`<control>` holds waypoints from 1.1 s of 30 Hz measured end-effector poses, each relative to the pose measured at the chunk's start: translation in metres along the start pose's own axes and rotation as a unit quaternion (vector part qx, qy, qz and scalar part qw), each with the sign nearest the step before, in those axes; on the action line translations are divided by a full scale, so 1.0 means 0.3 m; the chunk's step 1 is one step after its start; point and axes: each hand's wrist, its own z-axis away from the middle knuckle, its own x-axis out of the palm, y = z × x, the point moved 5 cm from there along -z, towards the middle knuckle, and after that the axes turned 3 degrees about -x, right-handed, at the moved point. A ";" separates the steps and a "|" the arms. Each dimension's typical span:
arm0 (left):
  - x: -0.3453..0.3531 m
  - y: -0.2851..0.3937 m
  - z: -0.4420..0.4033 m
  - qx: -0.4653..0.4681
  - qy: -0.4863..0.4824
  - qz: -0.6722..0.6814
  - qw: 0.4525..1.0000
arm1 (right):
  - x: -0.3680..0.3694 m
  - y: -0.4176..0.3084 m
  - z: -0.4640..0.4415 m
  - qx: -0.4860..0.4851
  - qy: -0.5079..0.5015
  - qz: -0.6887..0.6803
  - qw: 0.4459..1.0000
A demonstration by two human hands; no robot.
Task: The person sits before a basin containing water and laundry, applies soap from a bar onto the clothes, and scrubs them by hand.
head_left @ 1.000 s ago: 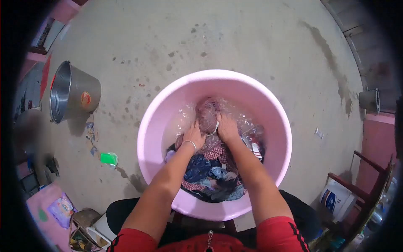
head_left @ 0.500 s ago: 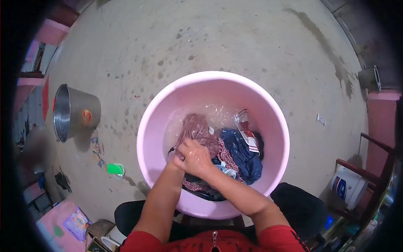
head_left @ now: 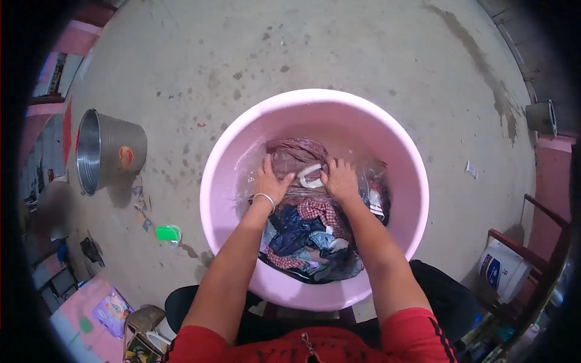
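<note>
A large pink tub (head_left: 417, 199) stands in front of me, holding water and a heap of wet clothes. My left hand (head_left: 272, 180) lies with fingers apart on the left side of a mauve garment (head_left: 296, 151). On that garment's right side rests my right hand (head_left: 341, 178), its fingers also spread. Between the hands a white band or strap (head_left: 310, 176) shows on the cloth. Nearer to me are a red checked cloth (head_left: 324, 213) and dark blue clothing (head_left: 293, 233). A red and white piece (head_left: 376, 202) sits by the tub's right wall.
A metal bucket (head_left: 121, 151) lies on its side on the concrete floor to the left. Close by is a green object (head_left: 168, 233). A white bucket (head_left: 501, 269) stands at the right beside a dark red frame (head_left: 526, 248). A purple packet (head_left: 113, 308) lies lower left.
My hands were together on the mauve garment at the left of the tub. Now they are apart, with the garment spread out between them at the far side.
</note>
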 end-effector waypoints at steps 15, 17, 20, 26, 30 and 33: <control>-0.064 -0.292 -0.038 -0.230 -0.329 0.262 0.878 | -0.026 -0.218 0.033 -0.009 0.037 -0.307 0.951; -0.171 -0.213 -0.009 -0.171 -0.255 0.157 0.939 | -0.126 -0.200 0.019 0.047 0.020 -0.514 0.856; -0.064 -0.342 -0.046 -0.115 -0.101 0.160 0.975 | -0.458 -0.317 0.074 -0.011 0.073 -0.654 0.753; -0.074 -0.122 0.151 -0.199 -0.312 0.345 0.862 | -0.966 -0.510 0.213 -0.089 0.096 -0.649 0.749; 0.033 -0.026 0.208 -0.084 -0.262 0.387 0.880 | -1.214 -0.585 0.345 -0.106 0.107 -0.600 0.786; -0.111 0.232 0.266 0.197 -0.128 0.423 0.875 | -1.355 -0.635 0.426 -0.161 0.111 -0.656 0.729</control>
